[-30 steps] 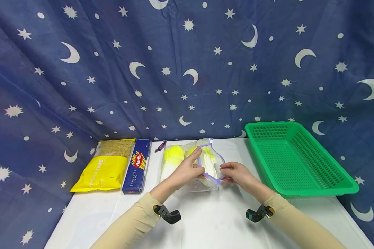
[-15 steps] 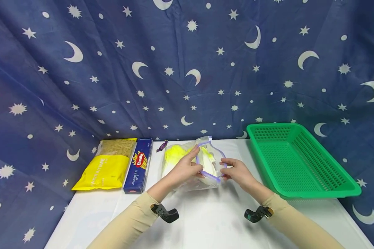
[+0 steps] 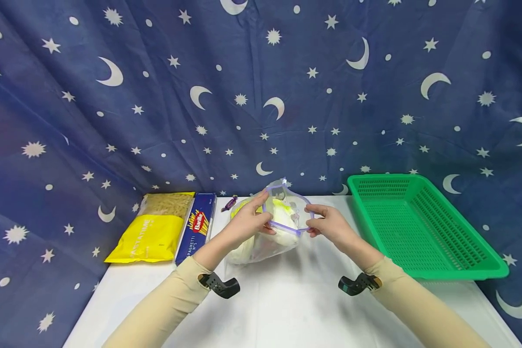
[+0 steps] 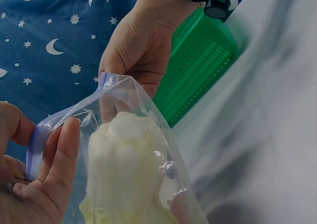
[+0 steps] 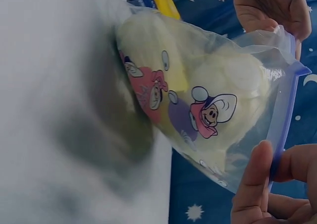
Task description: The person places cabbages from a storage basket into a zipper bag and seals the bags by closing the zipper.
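Note:
A clear zip-lock bag with a purple zip strip tilts up off the table, its mouth open towards me. Pale heads of napa cabbage lie inside it, and two white bases show in the right wrist view. Cartoon figures are printed on the bag's side. My left hand pinches the left side of the rim, thumb and fingers on either side of the strip. Opposite, my right hand pinches the rim near its right end. In the head view my left hand hides part of the bag.
On the left lie a yellow pasta bag and a blue spaghetti box. A purple-wrapped candy is behind the bag. To the right stands a green plastic basket. A starry curtain hangs behind the table.
Both hands have raised the bag's mouth, so the bag has gone from lying flatter to tilting upward. The left hand has moved slightly up and left. My head view has shifted slightly.

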### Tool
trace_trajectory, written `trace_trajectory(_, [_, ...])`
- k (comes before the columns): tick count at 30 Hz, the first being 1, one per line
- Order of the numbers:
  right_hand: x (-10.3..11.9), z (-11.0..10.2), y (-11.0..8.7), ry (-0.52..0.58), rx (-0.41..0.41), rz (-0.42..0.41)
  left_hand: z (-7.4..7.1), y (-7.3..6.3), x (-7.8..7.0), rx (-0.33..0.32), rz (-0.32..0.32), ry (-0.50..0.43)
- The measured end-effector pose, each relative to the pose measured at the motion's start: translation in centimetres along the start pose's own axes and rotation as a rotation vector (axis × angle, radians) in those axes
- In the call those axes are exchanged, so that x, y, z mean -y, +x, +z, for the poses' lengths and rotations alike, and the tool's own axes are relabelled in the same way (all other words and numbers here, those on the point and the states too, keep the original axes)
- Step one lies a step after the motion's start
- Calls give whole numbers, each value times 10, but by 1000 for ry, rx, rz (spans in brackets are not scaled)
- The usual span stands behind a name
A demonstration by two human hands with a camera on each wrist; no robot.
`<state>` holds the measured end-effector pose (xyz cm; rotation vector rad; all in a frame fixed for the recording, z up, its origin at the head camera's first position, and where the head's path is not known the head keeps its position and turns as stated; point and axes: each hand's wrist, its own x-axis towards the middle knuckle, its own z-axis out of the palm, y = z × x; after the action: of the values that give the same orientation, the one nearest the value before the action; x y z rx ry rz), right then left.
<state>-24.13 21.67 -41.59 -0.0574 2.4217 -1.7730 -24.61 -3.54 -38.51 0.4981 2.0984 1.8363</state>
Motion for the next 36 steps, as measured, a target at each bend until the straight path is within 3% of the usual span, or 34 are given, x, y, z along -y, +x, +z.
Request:
trace_trajectory(11, [28,-4,9,-38,42,11,-9,3,-16,-31,-14,-19])
trace_trajectory(22, [58,-15,19,-53,48,49,-15,5,-35,-50,-50,-114])
trace_trajectory(36, [90,-28,24,-86,139,32,-17,6,-51,-75,-58,-88])
